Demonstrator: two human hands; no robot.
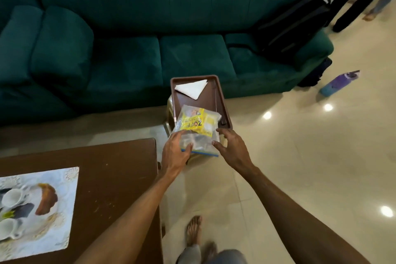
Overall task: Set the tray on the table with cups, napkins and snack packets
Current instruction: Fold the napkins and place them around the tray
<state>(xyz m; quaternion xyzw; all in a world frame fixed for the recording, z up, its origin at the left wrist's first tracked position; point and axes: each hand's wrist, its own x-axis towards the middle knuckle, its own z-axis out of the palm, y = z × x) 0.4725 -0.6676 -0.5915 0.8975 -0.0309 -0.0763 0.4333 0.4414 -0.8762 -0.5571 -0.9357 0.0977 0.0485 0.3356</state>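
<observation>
Both hands are down at the tray (216,100) now, a brown one sitting on a low stool (169,113) just in front of the green sofa (128,49), off the far corner of the wooden table (111,178). On the tray's near end lies a clear zip bag (198,126) stuffed with yellow snack packets (192,124), its near edge hanging past the rim. The left hand (175,152) has hold of the bag's near left corner, thumb pressed on top. The right hand (232,148) sits at the bag's right edge with fingers spread and relaxed, thumb and forefinger tips touching the plastic but not closed on it. At the tray's far end, a white folded napkin (191,88) lies flat. Over on the table there's a patterned placemat (42,210). A black backpack (289,25) leans on the sofa's right end, and a purple bottle (340,82) lies on the tiled floor (300,156).
</observation>
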